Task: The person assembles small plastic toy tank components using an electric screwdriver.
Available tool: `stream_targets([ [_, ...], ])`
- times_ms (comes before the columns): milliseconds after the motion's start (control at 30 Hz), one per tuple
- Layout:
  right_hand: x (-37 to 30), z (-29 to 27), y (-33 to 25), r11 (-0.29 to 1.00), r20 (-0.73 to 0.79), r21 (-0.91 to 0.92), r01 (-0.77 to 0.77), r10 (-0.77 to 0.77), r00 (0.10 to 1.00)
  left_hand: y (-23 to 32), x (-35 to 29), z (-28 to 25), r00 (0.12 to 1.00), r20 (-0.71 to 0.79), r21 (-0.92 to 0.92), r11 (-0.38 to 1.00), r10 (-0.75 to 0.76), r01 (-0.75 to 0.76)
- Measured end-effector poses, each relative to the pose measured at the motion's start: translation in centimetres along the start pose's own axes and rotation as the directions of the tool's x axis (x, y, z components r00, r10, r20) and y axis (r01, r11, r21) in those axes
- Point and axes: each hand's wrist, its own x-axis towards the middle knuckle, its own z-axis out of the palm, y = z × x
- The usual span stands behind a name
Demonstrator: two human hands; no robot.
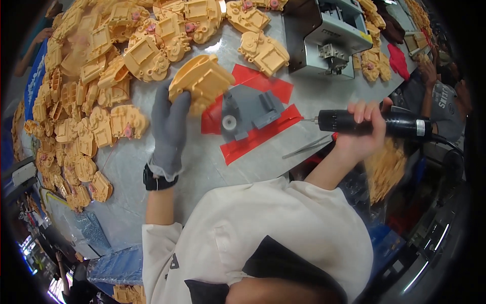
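My left hand (171,126), in a grey glove, is closed on a tan plastic housing (201,83) and holds it up over the table. Bare fingers of my right hand (365,124) wrap round a black electric screwdriver (349,121), whose thin bit points left. Between the hands lies a grey fixture (250,112) with a round light boss and raised blocks. Red tape (263,136) runs along its near side, and more red shows behind it. The held housing hangs just left of and above the fixture, apart from it.
Many tan housings (98,76) are heaped along the left and far side of the table (212,162). A metal machine (331,43) stands at the far right. Tweezers (307,147) lie near the front edge. A cable trails from the screwdriver. Another person (445,106) sits at right.
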Motion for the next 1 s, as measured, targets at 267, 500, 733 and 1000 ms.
stream_targets([
  [267,0.3,0.0,0.5,0.999,0.032,-0.024,-0.041,0.041,0.999,1.3,-3.1,4.7,0.993,0.117,0.305,0.951,0.007,-0.043],
  [500,0.0,-0.2,0.5,0.998,0.016,-0.05,-0.046,0.047,0.999,1.4,-3.2,3.9,0.978,0.21,0.176,0.983,0.021,-0.059],
  [733,-0.1,0.1,0.6,0.996,0.036,-0.065,-0.059,0.061,0.997,2.4,-3.5,5.2,0.969,0.241,0.585,0.805,-0.057,-0.098],
  [1000,0.1,0.2,0.9,0.996,0.027,-0.089,-0.024,0.027,0.999,3.6,-3.3,4.3,0.942,0.301,0.686,0.72,-0.148,-0.106],
])
